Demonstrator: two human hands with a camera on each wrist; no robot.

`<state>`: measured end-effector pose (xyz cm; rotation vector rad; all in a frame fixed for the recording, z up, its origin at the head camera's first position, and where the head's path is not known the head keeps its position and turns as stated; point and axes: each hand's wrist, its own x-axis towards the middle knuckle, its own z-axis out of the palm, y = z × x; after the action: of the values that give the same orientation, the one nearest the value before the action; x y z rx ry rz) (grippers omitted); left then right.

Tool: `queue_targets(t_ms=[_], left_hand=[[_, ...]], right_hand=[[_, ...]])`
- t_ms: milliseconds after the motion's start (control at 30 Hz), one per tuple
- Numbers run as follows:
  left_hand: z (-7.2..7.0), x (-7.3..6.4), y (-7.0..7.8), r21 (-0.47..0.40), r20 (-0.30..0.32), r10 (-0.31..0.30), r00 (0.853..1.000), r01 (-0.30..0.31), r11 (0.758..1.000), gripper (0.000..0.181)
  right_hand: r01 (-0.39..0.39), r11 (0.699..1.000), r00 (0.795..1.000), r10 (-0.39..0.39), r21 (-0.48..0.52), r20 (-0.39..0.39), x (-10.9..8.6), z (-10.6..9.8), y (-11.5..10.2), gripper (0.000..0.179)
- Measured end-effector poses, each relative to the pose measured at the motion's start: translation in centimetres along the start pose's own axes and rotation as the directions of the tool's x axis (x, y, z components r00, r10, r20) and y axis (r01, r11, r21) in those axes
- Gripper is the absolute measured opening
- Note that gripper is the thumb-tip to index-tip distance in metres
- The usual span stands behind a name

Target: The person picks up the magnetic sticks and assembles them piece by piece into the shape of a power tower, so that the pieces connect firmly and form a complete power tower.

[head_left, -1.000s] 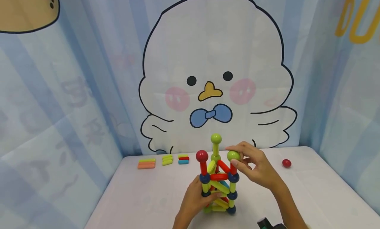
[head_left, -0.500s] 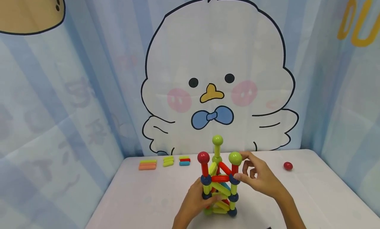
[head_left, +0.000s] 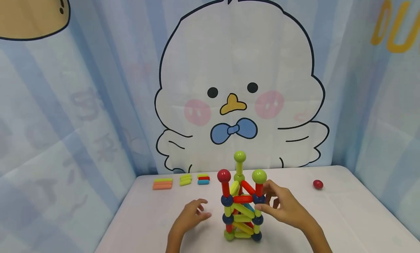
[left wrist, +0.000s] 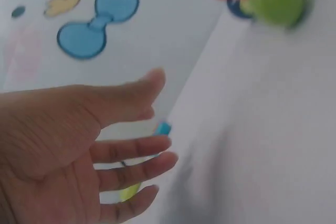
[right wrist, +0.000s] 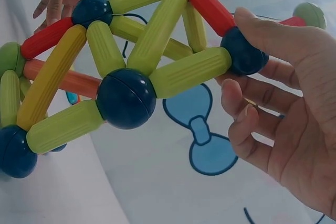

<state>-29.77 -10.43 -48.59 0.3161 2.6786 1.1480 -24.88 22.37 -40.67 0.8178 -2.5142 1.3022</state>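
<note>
In the head view, the back leg of the tower (head_left: 243, 209) is mostly lost behind its front sticks (head_left: 242, 218), and the right hand's (head_left: 285, 207) index fingertip is blocked there too. Left wrist view's kinda mushy: tower's blurry and chopped by the top edge, the left hand (left wrist: 58, 145) runs off the left side, and its fingers cover bits of the small sticks (left wrist: 164, 128). Head view also crops a tan shape (head_left: 32, 16) and orange letters (head_left: 398, 27).

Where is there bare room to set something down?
Bare tabletop lies right of the right hand, in front of the loose red ball, and left of the left hand, nearer than the loose rods. It's crowded at the tower, which the right hand holds.
</note>
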Motion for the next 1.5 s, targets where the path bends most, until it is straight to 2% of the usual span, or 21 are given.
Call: queue_targets(t_ms=[100,200,300,400,467,533,600,733,933,1033,1133,1167,1200,1233,1300,1333,1367,1400,1433,1467,1500], left_hand=[[-1.5,0.6,-2.4,0.029,-0.108,-0.07,0.992,0.073,0.997,0.038],[-3.2,1.4,-4.8,0.065,-0.23,-0.134,0.964,0.153,0.986,0.022],[-4.9,2.2,-6.8,0.108,-0.368,-0.162,0.916,0.215,0.971,0.014],[-6.3,2.7,-8.5,0.163,-0.502,-0.139,0.854,0.251,0.954,0.022],[-7.0,2.7,-9.5,0.193,-0.561,-0.125,0.818,0.276,0.942,0.03],[-7.8,2.7,-10.2,0.231,-0.579,-0.125,0.805,0.309,0.922,0.037],[-8.3,2.7,-10.7,0.282,-0.563,-0.137,0.815,0.346,0.895,0.039],[-9.1,3.0,-11.2,0.381,-0.507,-0.15,0.849,0.376,0.845,0.038],[-9.5,3.8,-11.1,0.456,-0.464,-0.173,0.869,0.402,0.794,0.029],[-9.7,3.7,-10.1,0.503,-0.405,-0.23,0.885,0.426,0.752,0.024],[-9.9,2.7,-7.8,0.538,-0.333,-0.304,0.893,0.444,0.716,0.026],[-9.9,2.3,-6.8,0.541,-0.302,-0.326,0.896,0.443,0.715,0.026],[-10.0,1.9,-5.6,0.535,-0.263,-0.338,0.904,0.428,0.728,0.024],[-10.1,1.5,-4.4,0.508,-0.214,-0.335,0.918,0.397,0.764,0.022],[-10.1,1.0,-1.8,0.395,-0.109,-0.267,0.958,0.288,0.872,0.018],[-10.1,0.9,-0.5,0.3,-0.053,-0.209,0.977,0.215,0.93,0.017],[-10.0,0.9,0.8,0.185,-0.003,-0.138,0.99,0.136,0.973,0.016],[-9.8,0.9,2.0,0.062,0.036,-0.056,0.998,0.053,0.997,0.019],[-9.6,0.9,3.2,-0.06,0.058,0.029,0.998,-0.026,0.998,0.022],[-9.4,1.0,4.2,-0.172,0.065,0.099,0.993,-0.087,0.981,0.026],[-9.0,1.1,5.3,-0.276,0.062,0.156,0.986,-0.133,0.952,0.029]], right_hand=[[-0.004,1.0,1.0,0.004,0.001,-0.01,-0.1,0.2,-0.1,0.033],[-0.008,1.0,1.0,0.008,0.02,-0.01,-0.2,0.4,0.0,0.034],[-0.011,0.999,1.0,0.012,0.049,-0.002,-0.4,0.6,0.1,0.038],[-0.015,0.998,1.0,0.014,0.067,0.005,-0.4,0.9,0.3,0.042],[-0.022,0.997,1.0,0.022,0.07,0.007,-0.4,1.1,0.3,0.045],[-0.025,0.997,1.0,0.025,0.073,0.009,-0.4,1.3,0.4,0.046],[-0.031,0.997,0.999,0.03,0.074,0.01,-0.3,1.4,0.4,0.046],[-0.033,0.995,0.999,0.032,0.09,0.008,-0.5,1.4,0.3,0.045],[-0.022,0.994,1.0,0.022,0.104,0.001,-0.5,1.3,0.3,0.044],[-0.018,0.995,1.0,0.017,0.103,0.004,-0.5,1.2,0.3,0.044],[-0.027,0.995,1.0,0.026,0.093,0.008,-0.4,1.1,0.2,0.044],[-0.028,0.996,1.0,0.028,0.089,0.01,-0.4,1.1,0.2,0.044],[-0.035,0.996,0.999,0.034,0.084,0.012,-0.4,1.1,0.2,0.044],[-0.041,0.996,0.999,0.04,0.078,0.012,-0.4,1.1,0.2,0.044],[-0.041,0.997,0.999,0.04,0.07,0.013,-0.4,1.1,0.2,0.044],[-0.041,0.997,0.999,0.04,0.066,0.013,-0.4,1.1,0.2,0.043],[-0.041,0.997,0.999,0.04,0.064,0.013,-0.5,1.1,0.2,0.042],[-0.043,0.997,0.999,0.042,0.062,0.01,-0.5,1.1,0.2,0.042],[-0.044,0.997,0.999,0.044,0.061,0.008,-0.6,1.1,0.2,0.041],[-0.046,0.997,0.999,0.045,0.061,0.006,-0.6,1.1,0.2,0.041],[-0.049,0.997,0.999,0.049,0.061,0.004,-0.6,1.1,0.2,0.04]])
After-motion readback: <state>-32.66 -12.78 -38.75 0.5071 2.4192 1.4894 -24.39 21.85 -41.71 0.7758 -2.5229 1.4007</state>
